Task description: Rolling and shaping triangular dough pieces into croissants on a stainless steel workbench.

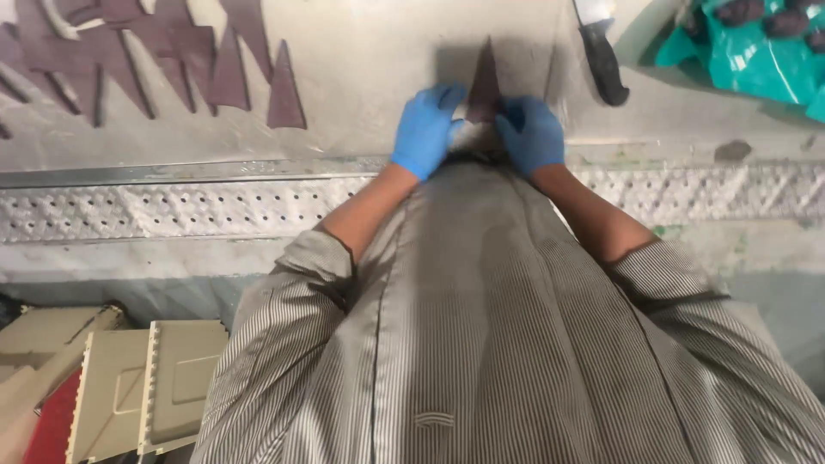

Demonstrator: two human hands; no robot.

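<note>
Two blue-gloved hands are pinching a dark maroon, pointed triangular strip at the upper centre of the frame.

The left hand (427, 129) and right hand (530, 133) are closing their fingers on the strip (484, 86) lying on the grey worktable (361, 77); matching maroon pieces (155, 60) are lying upper left, a black-handled knife (601, 56) upper right.

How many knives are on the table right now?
1: a black-handled knife lies at the table's far right, beyond the right hand, blade partly cut off by the frame. Others may lie outside the view.
</note>
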